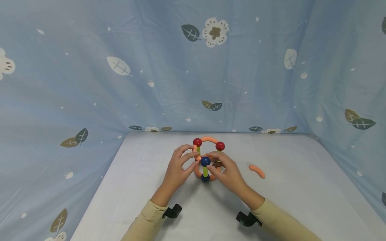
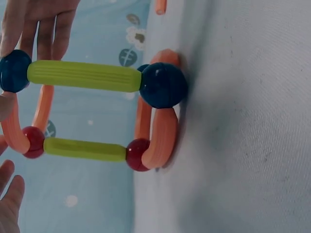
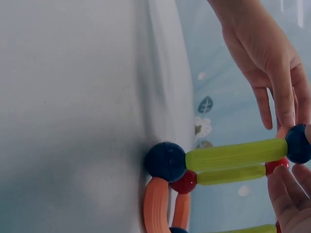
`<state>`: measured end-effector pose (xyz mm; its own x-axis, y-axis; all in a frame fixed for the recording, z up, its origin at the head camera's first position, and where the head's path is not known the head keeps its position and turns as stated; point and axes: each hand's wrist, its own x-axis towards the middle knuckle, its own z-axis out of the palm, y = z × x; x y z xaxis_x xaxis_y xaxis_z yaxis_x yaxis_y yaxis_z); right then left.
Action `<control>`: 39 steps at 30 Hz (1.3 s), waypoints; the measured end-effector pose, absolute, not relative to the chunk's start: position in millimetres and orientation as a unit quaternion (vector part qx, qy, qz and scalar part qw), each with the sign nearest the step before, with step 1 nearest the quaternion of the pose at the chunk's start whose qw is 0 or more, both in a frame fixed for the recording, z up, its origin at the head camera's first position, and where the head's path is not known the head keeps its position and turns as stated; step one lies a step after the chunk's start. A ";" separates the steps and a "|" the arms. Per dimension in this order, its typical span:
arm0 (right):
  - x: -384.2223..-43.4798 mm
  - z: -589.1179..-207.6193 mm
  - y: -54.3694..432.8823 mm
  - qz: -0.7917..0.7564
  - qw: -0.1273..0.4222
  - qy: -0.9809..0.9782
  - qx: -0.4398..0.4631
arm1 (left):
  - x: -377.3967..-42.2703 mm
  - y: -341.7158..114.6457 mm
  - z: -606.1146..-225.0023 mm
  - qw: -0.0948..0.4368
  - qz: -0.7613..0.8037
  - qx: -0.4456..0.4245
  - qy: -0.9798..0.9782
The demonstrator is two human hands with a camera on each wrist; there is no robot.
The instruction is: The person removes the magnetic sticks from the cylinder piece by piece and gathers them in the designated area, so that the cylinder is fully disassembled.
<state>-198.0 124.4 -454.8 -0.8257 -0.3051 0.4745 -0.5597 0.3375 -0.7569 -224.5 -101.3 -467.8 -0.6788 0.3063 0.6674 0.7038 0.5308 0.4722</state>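
Observation:
A ball-and-rod toy frame stands on the table, built of balls joined by straight green rods and curved orange rods. My left hand [image 1: 178, 165] pinches a curved orange rod [image 1: 195, 150] at the upper left, beside the upper front blue ball [image 1: 205, 161]. From the other side, my right hand [image 1: 228, 171] pinches that blue ball between thumb and fingers. An upright green rod [image 2: 85, 76] links it to a lower blue ball [image 2: 163, 85]. Two red balls, left [image 1: 197, 142] and right [image 1: 220, 146], sit at the top back with a curved orange rod [image 1: 209, 138] between them. Fingers partly hide the right side.
A loose curved orange rod [image 1: 257, 171] lies on the white table [image 1: 286, 201], to the right of the frame. A blue patterned curtain [image 1: 169, 93] hangs behind the table and along its sides. Each wrist wears a black camera mount, left [image 1: 173, 211] and right [image 1: 248, 219].

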 end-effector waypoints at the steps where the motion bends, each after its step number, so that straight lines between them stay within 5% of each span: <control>1: -198.6 -455.7 122.2 0.511 0.127 -0.807 0.269 | -224.4 -100.8 -467.7 0.265 -0.378 -0.305 -0.833; 39: -194.3 -455.1 117.9 0.506 0.139 -0.806 0.273 | -222.9 -95.8 -475.0 0.278 -0.380 -0.301 -0.829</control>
